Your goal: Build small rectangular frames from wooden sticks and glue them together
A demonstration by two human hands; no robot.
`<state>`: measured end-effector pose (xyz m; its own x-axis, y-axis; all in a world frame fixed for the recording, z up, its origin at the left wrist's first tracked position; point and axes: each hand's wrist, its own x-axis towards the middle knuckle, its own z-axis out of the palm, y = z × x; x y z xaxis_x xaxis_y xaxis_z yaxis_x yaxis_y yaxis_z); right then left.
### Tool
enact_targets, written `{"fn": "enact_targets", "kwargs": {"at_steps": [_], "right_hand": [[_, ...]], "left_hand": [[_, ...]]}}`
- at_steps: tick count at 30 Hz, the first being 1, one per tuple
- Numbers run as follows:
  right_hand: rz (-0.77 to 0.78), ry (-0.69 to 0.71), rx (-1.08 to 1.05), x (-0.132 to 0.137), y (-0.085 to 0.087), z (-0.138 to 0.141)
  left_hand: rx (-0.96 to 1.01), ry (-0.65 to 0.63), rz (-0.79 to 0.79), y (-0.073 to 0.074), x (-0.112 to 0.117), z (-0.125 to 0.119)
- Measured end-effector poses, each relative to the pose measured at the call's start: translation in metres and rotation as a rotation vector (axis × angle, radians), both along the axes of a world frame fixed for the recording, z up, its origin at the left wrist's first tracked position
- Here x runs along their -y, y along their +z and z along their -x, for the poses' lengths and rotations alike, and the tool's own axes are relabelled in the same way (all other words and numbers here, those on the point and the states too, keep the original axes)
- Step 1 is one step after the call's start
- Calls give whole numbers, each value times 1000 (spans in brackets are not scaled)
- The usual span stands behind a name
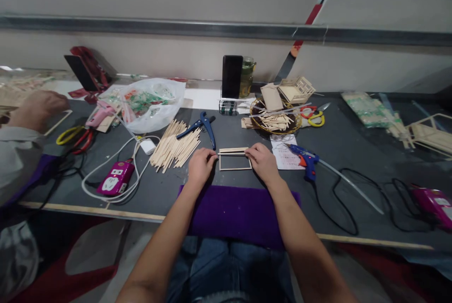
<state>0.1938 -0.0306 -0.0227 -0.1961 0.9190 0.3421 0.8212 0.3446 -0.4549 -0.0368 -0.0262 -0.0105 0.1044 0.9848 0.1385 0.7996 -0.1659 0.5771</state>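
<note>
A small rectangular frame of thin wooden sticks (235,169) lies on the dark table in front of me. Across its upper part runs a wooden stick (231,154), just below the frame's far side. My left hand (201,167) pinches the left end of this stick. At the right end, the fingers of my right hand (264,164) are closed on it, beside the frame's right edge. To the left of my left hand lies a loose pile of wooden sticks (173,150), with a blue-handled cutter (201,128) at its far edge.
A purple cloth (240,213) lies along the near edge. On the right are a blue glue gun (308,159), scissors (316,117) and a basket of sticks (273,126). A phone (232,77) stands behind. Another person's hand (40,110) is at far left.
</note>
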Motion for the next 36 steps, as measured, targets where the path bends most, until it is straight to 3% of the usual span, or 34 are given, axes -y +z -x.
{"fn": "enact_targets", "kwargs": {"at_steps": [9, 17, 36], "right_hand": [[-35, -51, 49, 0, -3, 0], [53, -257, 9, 0, -10, -8], [119, -310, -61, -8, -15, -4]], "left_hand": [[-129, 28, 43, 2, -5, -13], [-162, 33, 60, 4, -6, -16], [-144, 55, 65, 4, -7, -18]]}}
